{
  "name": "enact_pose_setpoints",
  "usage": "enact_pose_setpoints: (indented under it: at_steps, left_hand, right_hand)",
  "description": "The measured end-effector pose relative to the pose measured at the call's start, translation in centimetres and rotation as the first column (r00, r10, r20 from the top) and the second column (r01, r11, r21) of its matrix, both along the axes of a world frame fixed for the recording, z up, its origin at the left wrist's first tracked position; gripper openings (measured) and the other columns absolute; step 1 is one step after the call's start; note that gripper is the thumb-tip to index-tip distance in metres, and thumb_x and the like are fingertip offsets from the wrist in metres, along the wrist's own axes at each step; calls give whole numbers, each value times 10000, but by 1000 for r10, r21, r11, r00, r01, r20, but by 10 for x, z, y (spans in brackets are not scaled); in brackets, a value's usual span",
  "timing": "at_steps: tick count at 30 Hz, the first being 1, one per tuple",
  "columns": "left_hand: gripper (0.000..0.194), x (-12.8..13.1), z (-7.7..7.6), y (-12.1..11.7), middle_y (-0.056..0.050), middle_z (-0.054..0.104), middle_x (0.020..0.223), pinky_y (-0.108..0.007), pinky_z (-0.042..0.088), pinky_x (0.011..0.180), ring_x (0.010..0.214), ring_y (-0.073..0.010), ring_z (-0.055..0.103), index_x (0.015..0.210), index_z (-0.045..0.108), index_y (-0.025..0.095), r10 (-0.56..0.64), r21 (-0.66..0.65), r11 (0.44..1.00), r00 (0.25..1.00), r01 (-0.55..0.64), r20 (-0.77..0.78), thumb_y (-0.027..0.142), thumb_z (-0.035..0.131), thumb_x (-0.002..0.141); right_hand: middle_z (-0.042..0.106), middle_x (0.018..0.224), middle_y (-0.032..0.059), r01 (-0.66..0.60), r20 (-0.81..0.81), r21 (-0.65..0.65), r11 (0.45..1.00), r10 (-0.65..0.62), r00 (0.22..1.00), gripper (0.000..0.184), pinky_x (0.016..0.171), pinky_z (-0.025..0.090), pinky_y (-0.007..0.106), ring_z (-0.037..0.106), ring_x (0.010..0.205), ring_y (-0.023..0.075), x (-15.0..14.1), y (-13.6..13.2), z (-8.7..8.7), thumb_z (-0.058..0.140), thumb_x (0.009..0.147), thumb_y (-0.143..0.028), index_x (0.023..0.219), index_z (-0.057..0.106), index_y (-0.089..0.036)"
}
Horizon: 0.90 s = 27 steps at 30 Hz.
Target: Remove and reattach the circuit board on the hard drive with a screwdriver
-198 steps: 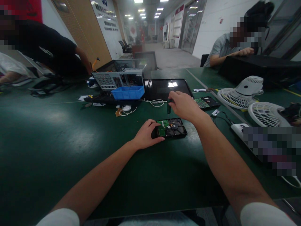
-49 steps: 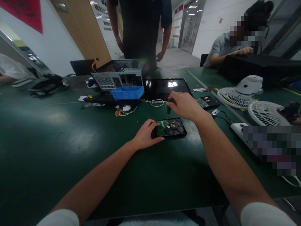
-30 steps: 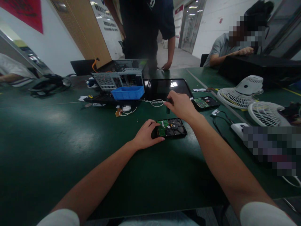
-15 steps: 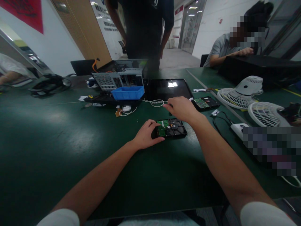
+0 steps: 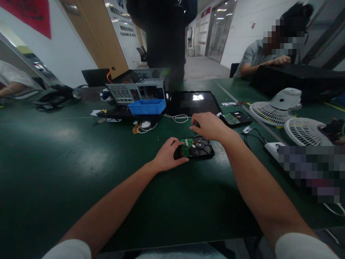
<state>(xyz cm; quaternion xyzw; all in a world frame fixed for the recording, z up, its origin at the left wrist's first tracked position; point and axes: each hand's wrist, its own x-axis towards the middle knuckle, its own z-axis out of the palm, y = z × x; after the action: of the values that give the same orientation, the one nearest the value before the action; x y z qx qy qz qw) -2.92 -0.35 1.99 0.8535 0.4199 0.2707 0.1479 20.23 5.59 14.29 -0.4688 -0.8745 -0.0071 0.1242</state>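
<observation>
A hard drive (image 5: 201, 146) lies on the green table, its green circuit board facing up. My left hand (image 5: 168, 154) grips its left end, thumb along the near side and fingers on the far side. Above the drive's far edge, my right hand (image 5: 208, 126) is closed with thumb and fingers curled together. The dark green screwdriver it held in earlier frames is almost wholly hidden behind the fingers now. I cannot tell whether its tip touches the drive. Tiny pale bits, possibly screws, lie left of the drive.
A blue bin (image 5: 147, 107) stands before an opened computer case (image 5: 136, 91). Behind my right hand are a black panel (image 5: 192, 102) and a second hard drive (image 5: 235, 118). White fans (image 5: 269, 112) and a power strip (image 5: 275, 146) lie right. Co-workers are around the table.
My right hand has dipped slightly and turned, so the screwdriver handle that showed below it is now hidden. My left hand and the drive stay put. The person opposite came from the left and now stands.
</observation>
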Motion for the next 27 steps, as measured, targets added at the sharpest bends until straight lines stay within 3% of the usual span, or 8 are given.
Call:
enact_pose_setpoints:
  at_steps: [2, 7, 13, 16, 21, 27]
  left_hand:
    - [698, 0, 1, 0, -122, 519, 1305, -502, 515, 1039, 1216, -321, 550, 1385, 556, 234, 1, -11, 1000, 1000, -1, -6, 629, 749, 843]
    - [705, 0, 4, -1, -123, 516, 1320, -508, 522, 1028, 1210, -323, 555, 1389, 557, 236, 8, -37, 999, 1000, -9, -6, 629, 755, 837]
    - [685, 1, 6, -4, -115, 523, 1318, -506, 513, 1050, 1225, -327, 556, 1385, 567, 253, 11, -21, 1000, 1000, -11, 12, 592, 777, 827]
    - [695, 1, 6, -4, -122, 523, 1322, -507, 517, 1044, 1222, -329, 557, 1385, 567, 244, 13, -23, 1000, 1000, -13, 14, 612, 767, 830]
    - [713, -1, 7, -6, -127, 525, 1309, -505, 513, 1049, 1216, -329, 556, 1386, 568, 233, 7, -13, 1000, 1000, -7, 16, 623, 766, 823]
    - [689, -2, 12, -11, -118, 505, 1310, -499, 527, 1023, 1190, -317, 559, 1416, 567, 264, 8, -2, 1000, 1000, -8, -6, 597, 752, 841]
  right_hand:
    - [734, 965, 94, 14, 1, -1, 1000, -14, 1000, 146, 757, 460, 338, 681, 897, 259, 0, 0, -1, 656, 925, -328, 973, 674, -191]
    - [721, 1061, 106, -82, -61, -32, 996, 80, 995, 214, 775, 433, 321, 670, 958, 259, 0, -2, -1, 651, 859, -161, 1071, 634, -190]
    - [696, 864, 78, 27, -116, -17, 999, -29, 993, 359, 641, 333, 301, 637, 766, 240, -4, -1, -5, 739, 882, -371, 1148, 574, -195]
    - [672, 796, 45, 12, -197, -23, 1000, -16, 980, 315, 619, 316, 287, 607, 708, 209, -5, 2, -9, 720, 895, -396, 1098, 570, -207]
    - [656, 761, 6, -86, -287, -96, 992, 55, 956, 205, 620, 344, 268, 591, 662, 169, -3, 2, -8, 649, 878, -229, 1067, 570, -213]
    - [677, 775, 11, -45, -284, -136, 990, 5, 959, 237, 617, 359, 263, 606, 673, 170, 0, -2, -1, 701, 862, -271, 1061, 587, -212]
